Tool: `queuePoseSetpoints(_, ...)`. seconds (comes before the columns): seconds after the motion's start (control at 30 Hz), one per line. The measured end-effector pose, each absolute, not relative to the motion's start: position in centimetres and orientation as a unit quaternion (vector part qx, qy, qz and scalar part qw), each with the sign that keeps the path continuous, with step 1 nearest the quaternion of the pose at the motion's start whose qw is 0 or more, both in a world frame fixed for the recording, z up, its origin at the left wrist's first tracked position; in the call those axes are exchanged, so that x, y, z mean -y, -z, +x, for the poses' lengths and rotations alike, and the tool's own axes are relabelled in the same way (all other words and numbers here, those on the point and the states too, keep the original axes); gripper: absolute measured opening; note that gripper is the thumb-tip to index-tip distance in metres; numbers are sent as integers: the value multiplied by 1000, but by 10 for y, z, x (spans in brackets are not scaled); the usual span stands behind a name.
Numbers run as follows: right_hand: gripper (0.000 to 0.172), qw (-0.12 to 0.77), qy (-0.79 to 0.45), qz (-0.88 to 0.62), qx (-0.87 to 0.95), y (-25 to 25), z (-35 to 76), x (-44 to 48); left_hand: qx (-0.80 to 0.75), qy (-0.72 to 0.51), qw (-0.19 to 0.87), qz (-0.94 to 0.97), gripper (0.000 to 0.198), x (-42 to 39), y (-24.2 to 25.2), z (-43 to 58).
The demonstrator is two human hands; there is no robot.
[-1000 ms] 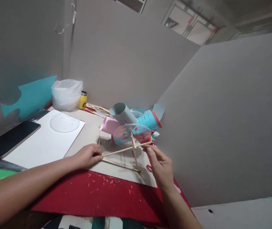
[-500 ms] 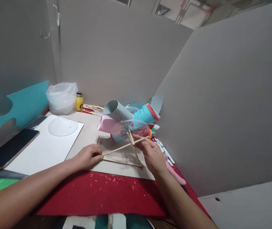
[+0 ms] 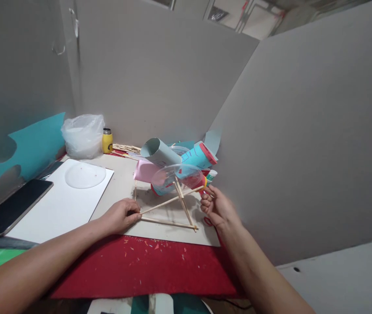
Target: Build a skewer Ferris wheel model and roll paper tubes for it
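A: Layout?
B: Red table (image 3: 147,270), pale board (image 3: 120,174) laid on it; near the board's front edge, the stick frame (image 3: 169,223) is propped.
A: Grips?
B: Frame's left corner is pinched by the left hand (image 3: 123,213). Right hand (image 3: 219,208) is half-curled by the right end of the slanted stick (image 3: 161,205); whether anything is gripped can't be told.
A: Done well how?
B: Corner should be held firm, stick steadied lightly; joints could be twisted otherwise.
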State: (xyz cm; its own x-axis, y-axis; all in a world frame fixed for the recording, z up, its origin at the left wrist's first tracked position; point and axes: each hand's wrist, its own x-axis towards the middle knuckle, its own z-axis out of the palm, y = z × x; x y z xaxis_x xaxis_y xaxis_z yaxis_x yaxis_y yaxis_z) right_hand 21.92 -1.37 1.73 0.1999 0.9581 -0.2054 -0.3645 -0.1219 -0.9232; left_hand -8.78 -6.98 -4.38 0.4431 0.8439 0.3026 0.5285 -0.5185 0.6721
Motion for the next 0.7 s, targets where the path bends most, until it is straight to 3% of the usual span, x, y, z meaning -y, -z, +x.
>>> queuePoseSetpoints(0.13, 18, 564, -598, -489, 292, -20, 220, 13, -425, -312, 249, 813, 20, 69, 44, -88)
queuePoseSetpoints(0.57, 11, 639, -507, -444, 372, -73, 219, 27, -439, -305, 242, 809, 18, 70, 44, -88)
queuePoseSetpoints(0.7, 25, 630, -441, -415, 487, -95, 214, 32, -433, -311, 244, 810, 19, 70, 44, -88)
